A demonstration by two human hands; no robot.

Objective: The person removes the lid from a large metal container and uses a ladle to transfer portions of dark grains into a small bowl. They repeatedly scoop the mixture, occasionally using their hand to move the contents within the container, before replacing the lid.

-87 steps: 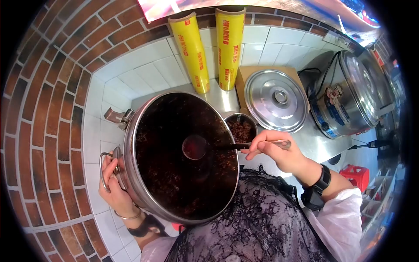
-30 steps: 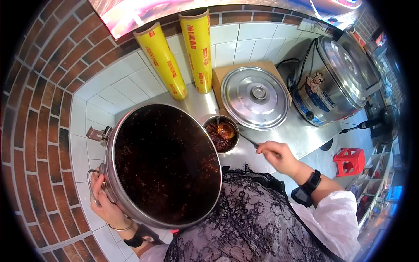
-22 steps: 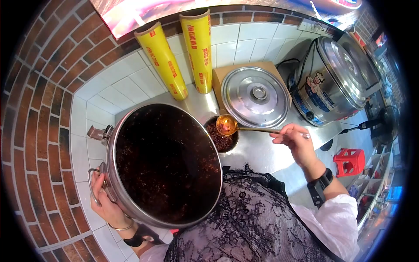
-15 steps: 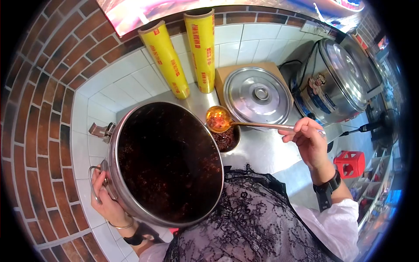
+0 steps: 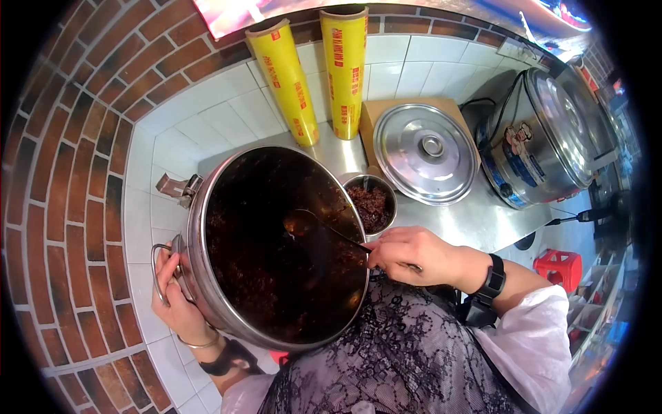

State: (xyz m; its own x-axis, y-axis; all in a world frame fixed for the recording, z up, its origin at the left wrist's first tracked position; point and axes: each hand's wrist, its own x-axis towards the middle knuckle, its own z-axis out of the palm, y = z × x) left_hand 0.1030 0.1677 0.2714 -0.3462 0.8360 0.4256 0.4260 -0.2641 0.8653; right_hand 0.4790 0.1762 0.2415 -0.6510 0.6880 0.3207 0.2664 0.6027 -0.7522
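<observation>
A large steel pot (image 5: 224, 314) of dark, oily liquid with reddish bits stands tilted toward me. My left hand (image 5: 174, 293) is closed around the loop handle on its left side. In my right hand (image 5: 407, 254), at the pot's right rim, the fingers are wrapped round the handle of a ladle (image 5: 329, 231). The ladle's bowl is inside the pot, in the dark liquid. Just beyond the right rim sits a small steel bowl (image 5: 372, 202) holding dark red, chunky contents.
A round steel lid (image 5: 414, 162) lies on a cardboard box (image 5: 376, 107) behind the bowl. Two yellow rolls (image 5: 286, 86) stand against the tiled wall. A large steel cooker (image 5: 534, 145) is at the right, and a red stool (image 5: 558, 269) is below it.
My right hand has moved left and down, bringing the ladle from above the small bowl into the pot. The left hand keeps its hold on the handle.
</observation>
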